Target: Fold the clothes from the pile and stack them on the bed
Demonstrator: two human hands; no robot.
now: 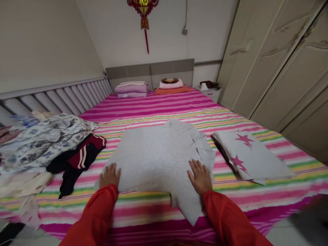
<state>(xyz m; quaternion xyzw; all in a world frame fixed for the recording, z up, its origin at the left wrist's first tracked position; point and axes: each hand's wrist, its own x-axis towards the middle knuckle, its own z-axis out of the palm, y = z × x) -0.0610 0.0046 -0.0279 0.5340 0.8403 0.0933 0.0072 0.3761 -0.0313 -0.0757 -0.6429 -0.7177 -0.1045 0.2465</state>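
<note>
A light grey ribbed shirt (153, 153) lies spread on the striped bed cover (138, 217), its neck side to the right and its hem to the left. My left hand (110, 176) rests flat on the hem's near corner, fingers apart. On the shirt's right part, near the sleeve that points toward me, my right hand (199, 176) lies with its fingers spread. Neither hand grips the cloth. The far sleeve is partly bunched.
Folded clothes with pink stars (252, 157) lie to the right. A heap of clothes (51, 140) and a dark garment with maroon parts (84, 155) are at the left. Folded bedding (132, 89) sits near the headboard (171, 70). Wardrobes (276, 61) stand at the right.
</note>
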